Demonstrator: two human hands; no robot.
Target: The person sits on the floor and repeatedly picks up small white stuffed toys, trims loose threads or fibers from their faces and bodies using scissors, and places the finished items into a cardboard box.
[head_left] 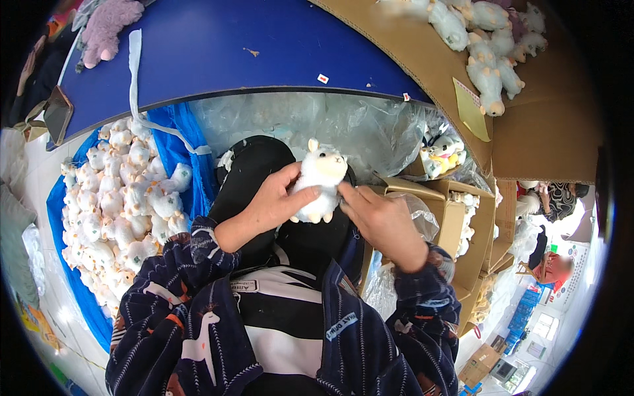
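Observation:
A small white plush alpaca [318, 179] with a cream face and feet is held upright above my lap. My left hand [274, 198] grips it from the left, with the thumb across its belly and the fingers behind it. On its other side is my right hand [384, 221], its fingers bent and the index fingertip at the toy's flank. Whether the right fingers pinch anything small there cannot be made out.
To the left, a blue sack [63, 244] is heaped with similar plush toys [122, 204]. A blue table [231, 49] spans the front, with a purple plush [109, 30] on it. Cardboard boxes [535, 142] holding more plush stand to the right. Clear plastic [317, 119] hangs beneath the table edge.

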